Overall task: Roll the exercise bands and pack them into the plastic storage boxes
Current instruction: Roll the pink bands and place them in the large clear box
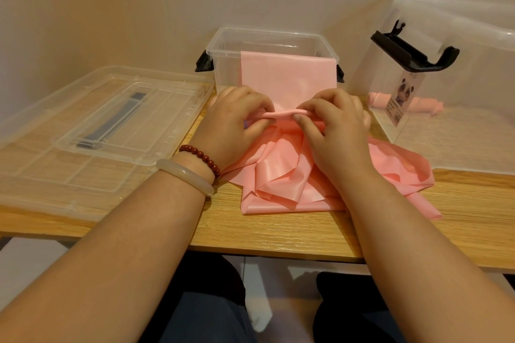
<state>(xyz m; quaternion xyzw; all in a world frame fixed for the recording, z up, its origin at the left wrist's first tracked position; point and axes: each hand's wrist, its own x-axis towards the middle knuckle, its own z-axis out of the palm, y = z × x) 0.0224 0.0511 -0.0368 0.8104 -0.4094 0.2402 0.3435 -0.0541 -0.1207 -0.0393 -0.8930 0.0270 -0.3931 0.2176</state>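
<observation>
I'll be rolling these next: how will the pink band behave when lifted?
Probably floppy: the pink band lies in loose folds and drapes over the clear box. Its sheen suggests it's slippery. The roll may unwind if released.

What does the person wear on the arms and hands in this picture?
No sleeves: both forearms are bare. By the left hand, the wrist wears a pale smooth bangle and a bracelet of dark red beads. The right hand and wrist wear nothing.

pink band [287, 75] part-rolled, draped over clear box [224, 75]
</observation>
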